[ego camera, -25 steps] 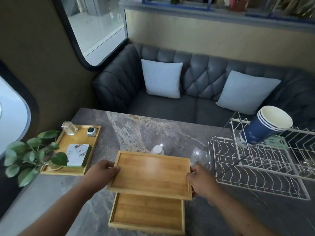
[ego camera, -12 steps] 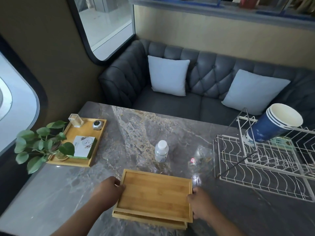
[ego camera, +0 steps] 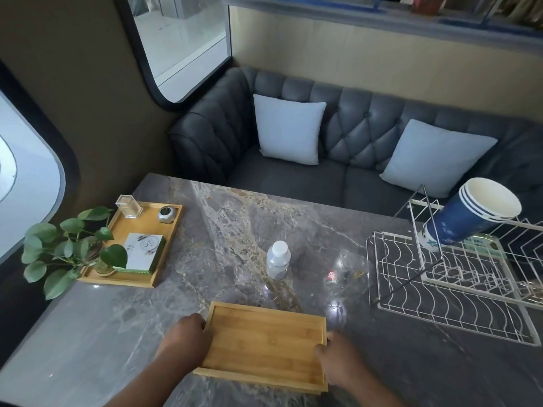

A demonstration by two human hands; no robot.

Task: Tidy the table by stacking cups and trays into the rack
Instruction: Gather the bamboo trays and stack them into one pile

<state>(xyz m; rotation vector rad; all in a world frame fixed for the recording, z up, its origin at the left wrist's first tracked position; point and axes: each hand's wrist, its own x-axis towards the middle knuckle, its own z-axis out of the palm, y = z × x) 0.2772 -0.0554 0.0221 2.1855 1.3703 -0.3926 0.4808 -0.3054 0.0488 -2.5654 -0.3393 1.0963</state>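
Right now both hands are gripping a wooden tray (ego camera: 266,345) at the near edge of the grey marble bench (ego camera: 235,218). The left hand (ego camera: 183,337) is curling its fingers round the tray's left short rim, and the right hand (ego camera: 335,361) is clasping the right short rim in the same way. What looks like the edge of a lower tray (ego camera: 317,391) is showing under its front right corner. A white wire rack (ego camera: 440,312) is sitting at the right end of the bench, well apart from the tray, and a stack of blue paper cups (ego camera: 470,218) is lying tilted in its upper tier with the open mouths facing up and right. A small water bottle (ego camera: 277,259) is standing upright near the middle of the bench, between the tray and the far edge. At the left end a side tray (ego camera: 164,230) is carrying a leafy plant (ego camera: 67,248) and a few small items.
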